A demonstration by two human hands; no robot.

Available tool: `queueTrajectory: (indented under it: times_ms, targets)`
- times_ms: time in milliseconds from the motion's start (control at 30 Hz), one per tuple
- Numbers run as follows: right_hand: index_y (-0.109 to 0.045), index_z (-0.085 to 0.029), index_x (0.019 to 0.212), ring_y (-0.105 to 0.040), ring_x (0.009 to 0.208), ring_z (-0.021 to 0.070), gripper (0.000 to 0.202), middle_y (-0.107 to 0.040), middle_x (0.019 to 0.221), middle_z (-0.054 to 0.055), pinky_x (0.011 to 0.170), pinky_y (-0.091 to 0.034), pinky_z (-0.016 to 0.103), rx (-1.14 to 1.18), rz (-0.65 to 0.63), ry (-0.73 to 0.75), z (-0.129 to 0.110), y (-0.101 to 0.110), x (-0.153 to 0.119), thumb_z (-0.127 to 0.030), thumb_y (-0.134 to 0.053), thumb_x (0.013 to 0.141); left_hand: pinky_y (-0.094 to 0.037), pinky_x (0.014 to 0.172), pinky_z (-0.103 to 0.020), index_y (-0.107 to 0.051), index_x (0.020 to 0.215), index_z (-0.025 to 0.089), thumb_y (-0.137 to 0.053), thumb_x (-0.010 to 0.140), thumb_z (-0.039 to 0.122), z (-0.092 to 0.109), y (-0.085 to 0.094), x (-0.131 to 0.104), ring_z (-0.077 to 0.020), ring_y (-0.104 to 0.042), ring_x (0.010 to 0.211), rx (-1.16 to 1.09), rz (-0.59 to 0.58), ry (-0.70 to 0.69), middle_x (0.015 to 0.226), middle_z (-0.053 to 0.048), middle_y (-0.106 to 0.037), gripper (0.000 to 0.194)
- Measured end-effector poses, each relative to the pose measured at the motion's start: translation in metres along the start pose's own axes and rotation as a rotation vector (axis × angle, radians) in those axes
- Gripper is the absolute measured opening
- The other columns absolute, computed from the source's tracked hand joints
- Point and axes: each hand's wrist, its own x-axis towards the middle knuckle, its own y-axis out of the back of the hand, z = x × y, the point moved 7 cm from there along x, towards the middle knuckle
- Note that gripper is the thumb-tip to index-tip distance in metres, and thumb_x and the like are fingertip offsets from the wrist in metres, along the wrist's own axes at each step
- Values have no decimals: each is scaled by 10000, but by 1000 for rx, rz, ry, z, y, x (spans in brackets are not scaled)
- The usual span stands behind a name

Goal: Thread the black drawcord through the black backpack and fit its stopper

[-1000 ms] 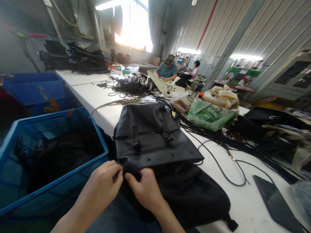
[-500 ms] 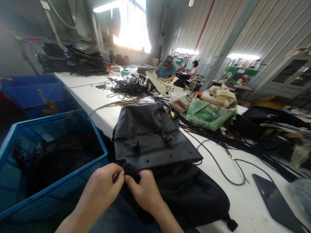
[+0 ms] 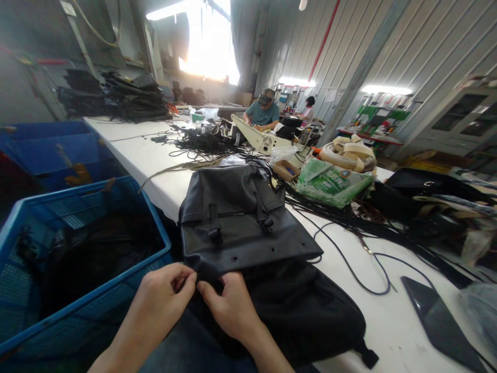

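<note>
A black backpack [image 3: 248, 235] lies across the table's near edge, with two buckled straps and several eyelets along the rim of its upper part. At that rim's near-left corner, my left hand [image 3: 166, 290] pinches the black material, thumb against fingers. Close beside it, my right hand [image 3: 231, 300] grips the same edge, its thumb outside and its fingers partly tucked under the fabric. Whether a cord end or another small piece sits between my fingertips cannot be made out. Below, the backpack's soft black lower part hangs toward my lap.
Left of me stands a blue plastic crate [image 3: 155, 259] holding dark material. Black cords [image 3: 349, 228] run over the white table [image 3: 132, 150]. A dark flat tablet-like object [image 3: 438, 321] lies at right, a green package [image 3: 332, 181] behind the backpack. Two people sit farther back.
The view has shifted very slightly. Both hands stay at the same corner of the backpack, with my left fingertips a touch closer together.
</note>
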Motion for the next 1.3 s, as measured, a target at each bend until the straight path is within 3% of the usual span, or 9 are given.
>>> queueTrajectory:
  times_ms: [433, 767, 1000, 1133, 1300]
  targets:
    - [-837, -151, 927, -748, 854, 258, 153, -822, 894, 42, 764, -550, 276, -53, 34, -9, -2, 2, -2, -267, -740, 948, -399, 615, -313, -780, 772, 256, -609, 938, 478, -11, -1, 1, -207, -629, 615, 57, -58, 107, 632, 17, -663, 326]
    - [-844, -141, 925, -766, 891, 272, 173, -817, 863, 40, 832, -593, 298, -27, 33, 6, 0, 1, -2, -286, -755, 959, -397, 619, -319, -792, 761, 267, -609, 916, 458, 4, 2, 3, -221, -659, 619, 142, -36, 122, 651, -5, -707, 307]
    - [-844, -174, 1063, -771, 950, 264, 218, -837, 1009, 36, 906, -581, 307, -32, -8, 86, -11, 5, -3, -135, -693, 911, -429, 598, -305, -806, 777, 249, -624, 941, 439, 4, -6, 5, -216, -653, 595, 60, -41, 58, 635, -18, -714, 310]
    - [-826, -162, 971, -737, 887, 228, 270, -818, 930, 16, 844, -544, 265, -134, -51, 105, -7, 7, -3, -49, -606, 864, -479, 652, -316, -826, 860, 251, -626, 959, 471, 0, -8, 4, -237, -727, 696, -2, -77, 83, 766, -31, -796, 314]
    - [-765, -134, 765, -647, 700, 185, 174, -769, 758, 29, 680, -478, 245, -179, 76, 57, 5, 4, 1, -137, -664, 907, -509, 693, -328, -820, 886, 248, -635, 958, 489, -1, -7, 3, -236, -734, 719, -64, -83, 91, 798, -22, -800, 312]
